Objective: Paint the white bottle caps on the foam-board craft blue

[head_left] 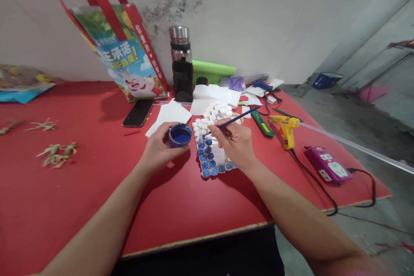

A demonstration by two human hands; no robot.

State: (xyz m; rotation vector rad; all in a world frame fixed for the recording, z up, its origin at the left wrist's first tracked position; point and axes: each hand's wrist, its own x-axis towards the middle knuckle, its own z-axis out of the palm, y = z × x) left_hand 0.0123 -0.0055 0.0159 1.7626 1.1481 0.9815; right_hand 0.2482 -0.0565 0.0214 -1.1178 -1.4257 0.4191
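My left hand [161, 146] is wrapped round a small round pot of dark blue paint [180, 135], held above the red table left of a panel of round caps. In a pinch, my right hand [235, 141] holds a thin dark blue brush [241, 116], its tip low over the caps at the panel's left edge. Blue caps [205, 165] line the panel's lower left side and its front edge; white caps [211, 116] cover the upper part. A pale bare area shows in the middle, partly hidden by my right hand.
A phone [138, 112], white paper [170, 115], a steel bottle [181, 64] and a printed bag [129, 60] stand or lie behind. At right are a green cutter [262, 123], a yellow glue gun [286, 129] and a purple socket block [327, 166]. Dried plant knots [58, 154] lie left.
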